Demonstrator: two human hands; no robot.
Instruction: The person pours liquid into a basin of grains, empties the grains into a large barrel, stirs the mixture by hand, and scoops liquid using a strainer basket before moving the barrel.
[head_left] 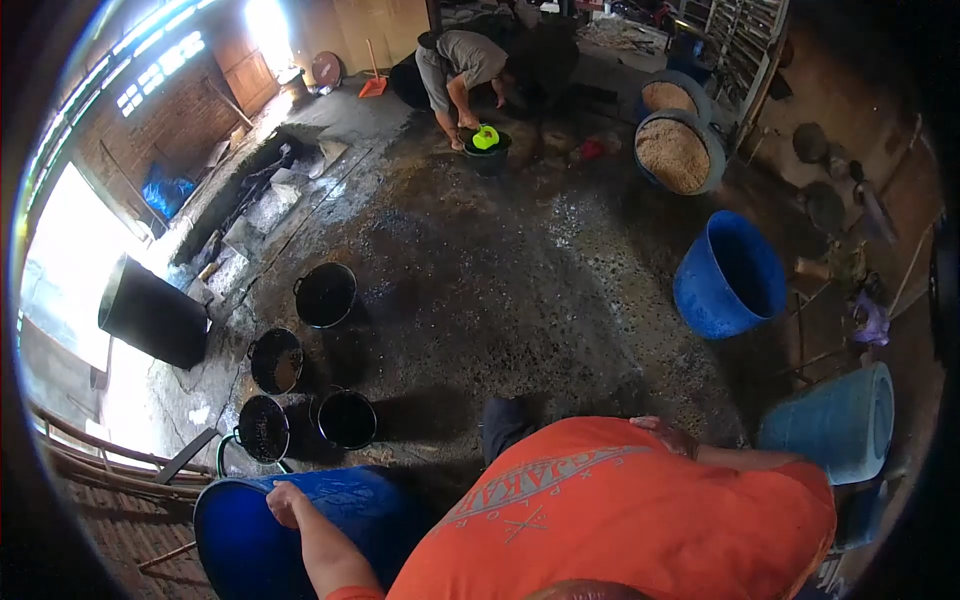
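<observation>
At the lower left, my left hand is closed on the rim of a large blue plastic barrel, which is tilted with its mouth facing left. My right hand is by the front of my orange shirt, beyond its lower hem. Its fingers are mostly hidden, so I cannot make out whether it holds anything. Close behind the barrel stand several dark buckets: one with a green hose beside it, another to its right, and one with some brownish contents.
A co-worker bends over a dark bucket holding a bright green scoop. On the right stand an open blue tub, a pale blue container and tubs of beige material. A black drum leans at left. The floor looks wet.
</observation>
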